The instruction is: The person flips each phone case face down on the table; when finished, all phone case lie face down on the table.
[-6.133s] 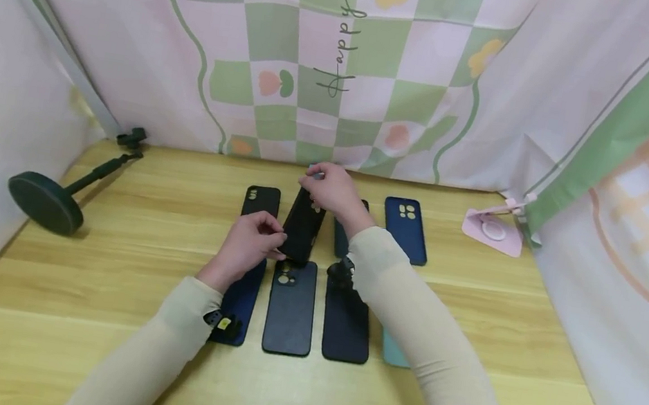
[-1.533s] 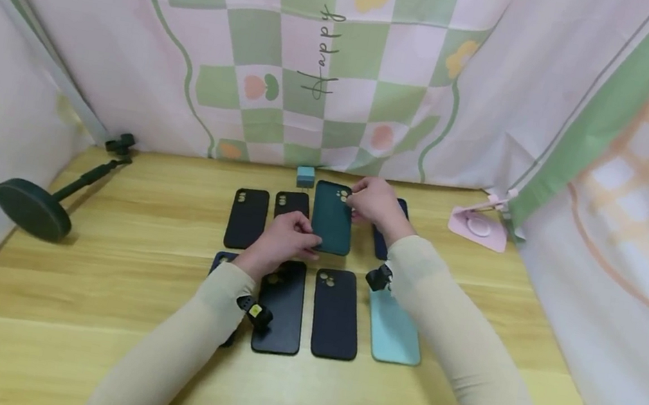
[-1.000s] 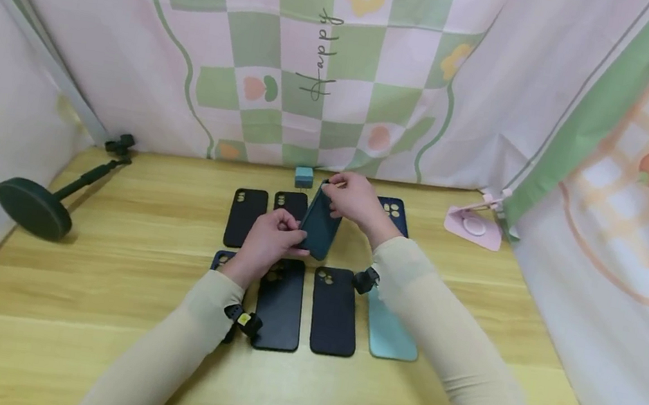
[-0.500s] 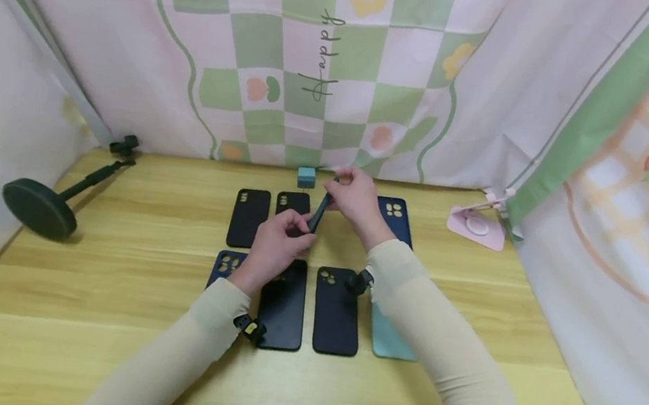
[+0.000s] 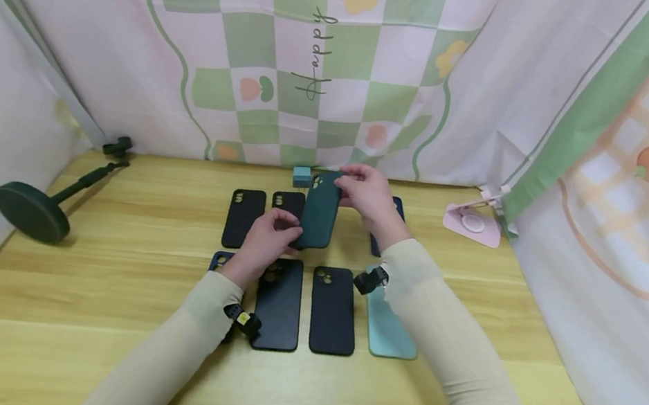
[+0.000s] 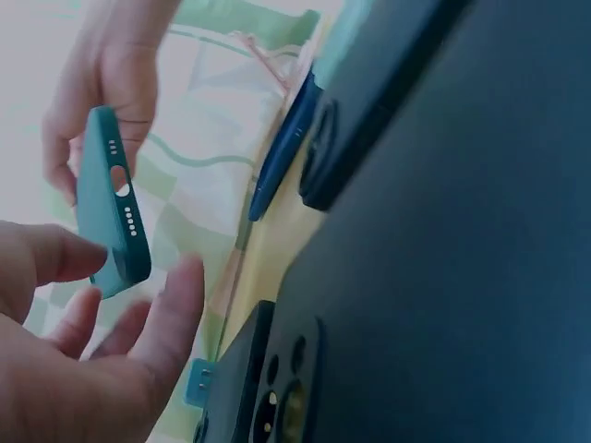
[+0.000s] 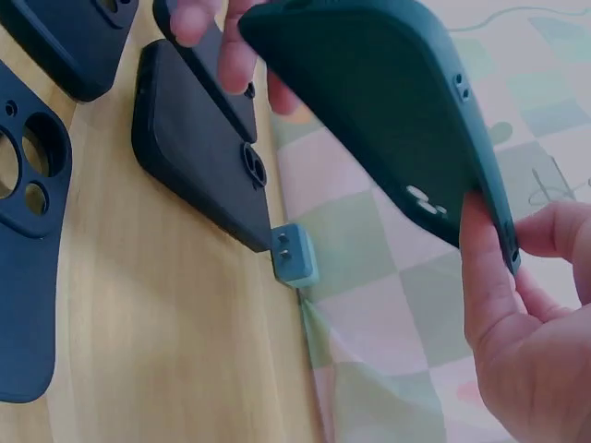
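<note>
My right hand (image 5: 366, 195) pinches the upper right edge of a dark green phone case (image 5: 320, 210), held raised with its outer back towards the head camera. In the right wrist view the thumb and fingers (image 7: 485, 268) grip its side edge, by the camera cut-outs. My left hand (image 5: 264, 242) is at the case's lower left corner. The left wrist view has its thumb (image 6: 69, 254) against the case, the other fingers spread, the index fingertip apart from it. Below lie a black case (image 5: 279, 308) and a dark case (image 5: 334, 312).
Two black cases (image 5: 244, 218) lie back left; a blue case (image 5: 376, 242) is partly behind my right hand. A turquoise case (image 5: 390, 328) lies front right, a navy case (image 5: 220, 259) under my left arm. Around stand a teal charger (image 5: 301, 176), black stand (image 5: 32, 212) and pink holder (image 5: 472, 224).
The green case has been turned over: its inner side faced the head camera, then its edge, now its outer back. A black case was in my hands earlier and lies in the back row now.
</note>
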The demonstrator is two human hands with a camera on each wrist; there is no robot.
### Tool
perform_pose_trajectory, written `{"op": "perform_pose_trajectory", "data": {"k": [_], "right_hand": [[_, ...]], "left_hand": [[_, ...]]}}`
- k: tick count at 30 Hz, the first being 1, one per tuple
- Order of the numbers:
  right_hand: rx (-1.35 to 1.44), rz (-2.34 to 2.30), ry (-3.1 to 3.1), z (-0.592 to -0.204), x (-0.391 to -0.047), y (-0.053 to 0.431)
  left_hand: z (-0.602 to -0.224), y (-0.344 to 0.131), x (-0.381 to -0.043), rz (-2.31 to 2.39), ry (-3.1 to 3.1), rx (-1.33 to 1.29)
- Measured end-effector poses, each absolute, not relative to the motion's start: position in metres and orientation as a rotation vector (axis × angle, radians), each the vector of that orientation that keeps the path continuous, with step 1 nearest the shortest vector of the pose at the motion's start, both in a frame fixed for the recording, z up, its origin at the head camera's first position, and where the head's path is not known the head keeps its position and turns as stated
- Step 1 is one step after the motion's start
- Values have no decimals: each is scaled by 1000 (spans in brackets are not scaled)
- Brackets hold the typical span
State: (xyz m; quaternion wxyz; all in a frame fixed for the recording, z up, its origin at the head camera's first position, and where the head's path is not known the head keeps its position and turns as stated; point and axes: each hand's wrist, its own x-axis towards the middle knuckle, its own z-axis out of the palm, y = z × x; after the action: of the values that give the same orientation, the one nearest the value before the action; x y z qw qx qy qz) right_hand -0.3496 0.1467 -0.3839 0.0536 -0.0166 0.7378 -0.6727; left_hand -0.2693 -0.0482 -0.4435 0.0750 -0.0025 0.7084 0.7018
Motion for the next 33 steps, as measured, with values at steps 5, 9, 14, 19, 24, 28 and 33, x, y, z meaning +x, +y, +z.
{"op": "perform_pose_trajectory", "data": {"k": [5, 9, 14, 19, 24, 28, 33], "right_hand": [[-35, -2037, 2240, -390, -353, 151], [-38, -1901, 2327, -399, -355, 154], [-22, -1680, 2422, -408, -356, 157], [-51, -1492, 2496, -413, -360, 161], [-61, -1332, 2545, -418, -367, 168], [-35, -1245, 2559, -421, -370, 171], [-52, -1175, 2569, -424, -373, 167]], "left_hand": [[-443, -47, -274, 2176, 1944, -49], [-443, -46, -276, 2192, 1932, -74], [-444, -43, -277, 2158, 1965, -84], [-445, -35, -282, 2094, 1993, -77], [-444, -29, -288, 2024, 1994, -67], [-443, -27, -292, 1952, 1994, -61], [-441, -29, -295, 1889, 2007, -55]]}}
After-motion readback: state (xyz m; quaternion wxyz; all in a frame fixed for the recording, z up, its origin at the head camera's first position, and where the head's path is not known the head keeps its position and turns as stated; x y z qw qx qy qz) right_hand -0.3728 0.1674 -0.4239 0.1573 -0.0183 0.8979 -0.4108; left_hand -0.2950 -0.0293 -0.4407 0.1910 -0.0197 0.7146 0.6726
